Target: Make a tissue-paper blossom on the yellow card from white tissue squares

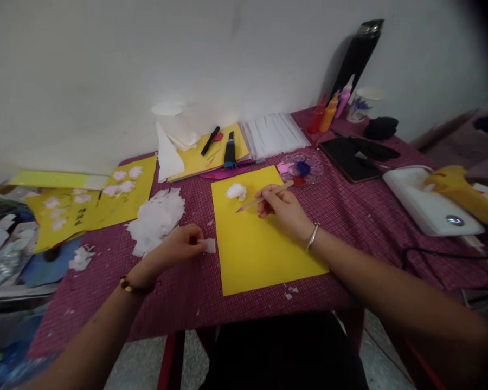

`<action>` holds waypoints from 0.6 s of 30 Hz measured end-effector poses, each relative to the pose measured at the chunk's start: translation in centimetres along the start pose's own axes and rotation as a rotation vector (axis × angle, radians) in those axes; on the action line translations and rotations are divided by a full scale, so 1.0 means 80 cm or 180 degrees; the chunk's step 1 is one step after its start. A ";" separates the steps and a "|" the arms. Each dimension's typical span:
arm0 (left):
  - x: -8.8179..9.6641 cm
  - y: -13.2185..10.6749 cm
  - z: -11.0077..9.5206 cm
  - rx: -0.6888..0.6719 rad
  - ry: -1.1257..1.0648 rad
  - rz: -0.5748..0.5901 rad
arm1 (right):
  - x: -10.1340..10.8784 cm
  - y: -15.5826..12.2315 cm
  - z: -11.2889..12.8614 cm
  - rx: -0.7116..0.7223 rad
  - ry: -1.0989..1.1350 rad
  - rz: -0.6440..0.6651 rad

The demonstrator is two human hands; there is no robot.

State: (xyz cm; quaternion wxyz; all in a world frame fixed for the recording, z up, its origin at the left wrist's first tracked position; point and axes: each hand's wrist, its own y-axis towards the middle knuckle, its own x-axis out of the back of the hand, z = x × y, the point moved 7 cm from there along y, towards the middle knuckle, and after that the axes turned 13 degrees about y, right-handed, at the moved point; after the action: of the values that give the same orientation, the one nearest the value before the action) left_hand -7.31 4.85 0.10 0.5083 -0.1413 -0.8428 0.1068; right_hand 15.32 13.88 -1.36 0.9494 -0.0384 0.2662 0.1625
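My left hand [185, 242] pinches a small white tissue paper square [210, 246] just off the left edge of a yellow paper sheet [264, 238]. Between the fingers of my right hand [282, 208] is a thin wooden stick [254, 203], its darker pinkish tip pointing down-left over the sheet. Near that tip, a white tissue cluster [236, 191] sits on the sheet's upper left part. Beside my left hand lies a large heap of white paper squares [158, 216]. Whether the stick's tip touches the sheet, I cannot tell.
A plastic palette with pink, red and blue paint [303, 168] lies behind the sheet. Yellow papers with pale flowers [93, 208] lie left. Paint bottles [329, 112] and a paper cup [364, 105] stand back right. A white power bank [427, 200] and cables lie right.
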 end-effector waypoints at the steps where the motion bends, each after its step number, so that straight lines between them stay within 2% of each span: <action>1: 0.004 0.001 -0.002 0.0092 -0.0443 -0.0126 | -0.006 -0.004 0.005 0.0067 -0.0012 0.0102; 5: 0.011 0.017 -0.017 0.0323 -0.2052 -0.0860 | -0.029 -0.021 0.023 0.0372 -0.0093 0.0498; 8: -0.001 0.034 -0.030 0.0358 -0.2728 -0.1079 | -0.038 -0.028 0.026 0.0564 -0.0283 0.0632; 11: -0.011 0.042 -0.038 0.0378 -0.2952 -0.1134 | -0.040 -0.029 0.022 0.0660 -0.0493 0.0681; 18: -0.017 0.039 -0.041 0.0261 -0.3075 -0.1228 | -0.043 -0.030 0.014 0.0662 -0.0672 0.0816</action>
State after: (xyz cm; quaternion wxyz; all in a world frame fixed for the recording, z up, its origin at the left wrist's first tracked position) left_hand -3.41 7.38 -0.54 0.0770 0.1021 -0.9870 0.0971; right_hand 13.89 10.81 1.32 0.9424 0.1114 0.1831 0.2568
